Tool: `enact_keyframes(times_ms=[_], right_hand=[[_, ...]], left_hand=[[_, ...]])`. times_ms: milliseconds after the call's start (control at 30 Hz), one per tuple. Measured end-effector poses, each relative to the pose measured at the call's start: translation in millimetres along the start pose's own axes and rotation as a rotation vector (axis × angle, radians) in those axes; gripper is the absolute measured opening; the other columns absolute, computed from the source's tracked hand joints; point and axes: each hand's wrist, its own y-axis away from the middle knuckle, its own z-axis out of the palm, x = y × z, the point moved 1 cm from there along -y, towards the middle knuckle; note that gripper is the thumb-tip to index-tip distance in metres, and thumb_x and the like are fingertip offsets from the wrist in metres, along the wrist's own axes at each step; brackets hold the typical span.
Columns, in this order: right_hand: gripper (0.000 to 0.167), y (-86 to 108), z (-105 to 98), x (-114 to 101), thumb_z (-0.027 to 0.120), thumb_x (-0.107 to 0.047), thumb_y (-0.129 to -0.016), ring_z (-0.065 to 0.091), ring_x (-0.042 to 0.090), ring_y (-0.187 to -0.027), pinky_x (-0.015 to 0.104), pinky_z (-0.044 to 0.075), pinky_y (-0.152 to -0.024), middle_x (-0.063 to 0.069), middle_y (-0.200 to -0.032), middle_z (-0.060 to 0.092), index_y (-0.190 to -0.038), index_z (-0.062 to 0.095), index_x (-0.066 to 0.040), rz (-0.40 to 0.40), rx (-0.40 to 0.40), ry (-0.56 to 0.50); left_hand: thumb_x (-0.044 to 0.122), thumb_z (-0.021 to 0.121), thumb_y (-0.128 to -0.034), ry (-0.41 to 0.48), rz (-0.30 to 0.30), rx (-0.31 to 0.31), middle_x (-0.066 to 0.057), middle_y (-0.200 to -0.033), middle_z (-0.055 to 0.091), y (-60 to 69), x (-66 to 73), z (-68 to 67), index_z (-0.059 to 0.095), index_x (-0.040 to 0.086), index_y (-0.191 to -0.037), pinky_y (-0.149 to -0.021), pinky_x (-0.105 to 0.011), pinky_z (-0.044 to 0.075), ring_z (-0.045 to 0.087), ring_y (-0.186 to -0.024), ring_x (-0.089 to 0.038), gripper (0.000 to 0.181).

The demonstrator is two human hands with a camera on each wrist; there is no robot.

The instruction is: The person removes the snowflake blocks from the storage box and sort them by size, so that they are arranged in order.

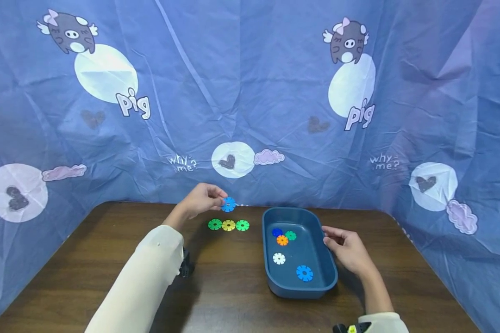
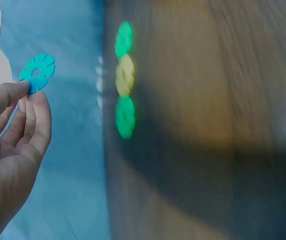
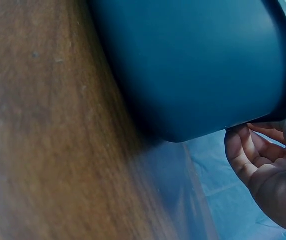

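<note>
My left hand (image 1: 203,200) pinches a blue flower-shaped disc (image 1: 228,204) between thumb and fingers, above the back of the table. In the left wrist view the same blue disc (image 2: 38,73) stands up from the fingertips of the hand (image 2: 15,135). Just below it in the head view, a green disc (image 1: 215,225), a yellow disc (image 1: 228,225) and another green disc (image 1: 242,225) lie in a row. My right hand (image 1: 349,249) holds the right rim of a dark blue bin (image 1: 300,292); the right wrist view shows its fingers (image 3: 243,150) against the bin's wall (image 3: 198,65).
Inside the bin lie a dark blue disc (image 1: 277,232), a green one (image 1: 290,236), an orange one (image 1: 282,240), a white one (image 1: 279,258) and a larger blue one (image 1: 304,273). A blue printed curtain (image 1: 241,111) hangs behind the wooden table (image 1: 229,286).
</note>
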Motion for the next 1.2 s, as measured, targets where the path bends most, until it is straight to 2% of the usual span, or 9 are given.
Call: enact_keyframes(times_ms=[200,333,467,767,933,1100,1200], right_hand=[[0.034,0.1,-0.2,0.3,0.064,-0.007,-0.1,0.066,0.027,-0.103,0.024,0.056,-0.075,0.019,-0.119,0.071,-0.133,0.065,0.003,0.008,0.003,0.006],[0.034,-0.4,0.2,0.1,0.063,-0.007,-0.101,0.066,0.027,-0.104,0.024,0.056,-0.076,0.019,-0.12,0.071,-0.133,0.065,0.003,0.015,0.0,0.011],[0.034,0.2,0.4,-0.1,0.063,-0.008,-0.101,0.066,0.027,-0.107,0.023,0.056,-0.078,0.019,-0.122,0.071,-0.134,0.065,0.003,0.028,-0.007,0.017],[0.035,1.0,-1.2,-1.6,0.063,-0.009,-0.102,0.066,0.028,-0.108,0.028,0.057,-0.08,0.019,-0.123,0.07,-0.134,0.064,0.002,0.027,-0.009,0.026],[0.034,1.0,-0.7,-1.1,0.063,-0.008,-0.101,0.066,0.027,-0.107,0.025,0.056,-0.078,0.019,-0.122,0.07,-0.134,0.064,0.003,0.033,-0.011,0.013],[0.035,0.1,-0.1,-0.3,0.062,-0.008,-0.101,0.065,0.027,-0.106,0.026,0.057,-0.078,0.018,-0.122,0.071,-0.135,0.064,0.002,0.033,-0.013,0.02],[0.035,-0.9,0.0,-0.6,0.062,-0.01,-0.102,0.065,0.027,-0.106,0.029,0.057,-0.08,0.017,-0.122,0.07,-0.135,0.064,0.001,0.034,-0.012,0.029]], left_hand=[[-0.008,0.06,-0.0934,0.038,-0.085,0.101,-0.01,-0.091,0.067,17.9,-33.4,-22.4,0.062,-0.019,-0.116,-0.076,-0.026,0.061,0.065,-0.079,-0.012,0.025],[-0.008,0.063,-0.0937,0.05,-0.142,0.159,-0.01,-0.092,0.068,31.8,-50.5,-29.5,0.061,-0.021,-0.117,-0.073,-0.027,0.062,0.065,-0.076,-0.012,0.027],[-0.007,0.063,-0.0943,0.047,-0.197,0.194,-0.014,-0.095,0.069,41.7,-61.6,-31.9,0.062,-0.021,-0.116,-0.072,-0.028,0.062,0.066,-0.074,-0.012,0.026],[-0.01,0.065,-0.0921,0.024,-0.264,0.259,-0.012,-0.089,0.068,41.1,-67.0,-26.1,0.064,-0.021,-0.112,-0.068,-0.024,0.061,0.066,-0.068,-0.01,0.023],[-0.01,0.063,-0.0915,-0.025,-0.301,0.278,-0.012,-0.088,0.071,38.5,-70.7,-25.7,0.067,-0.019,-0.108,-0.066,-0.022,0.06,0.065,-0.065,-0.007,0.02],[-0.01,0.059,-0.0896,-0.086,-0.287,0.265,-0.013,-0.091,0.072,35.6,-73.1,-31.4,0.069,-0.019,-0.106,-0.066,-0.025,0.061,0.064,-0.065,-0.007,0.021],[-0.004,0.061,-0.0921,-0.145,-0.263,0.257,-0.014,-0.093,0.073,32.3,-66.8,-33.9,0.07,-0.016,-0.106,-0.065,-0.024,0.06,0.064,-0.064,-0.006,0.021]])
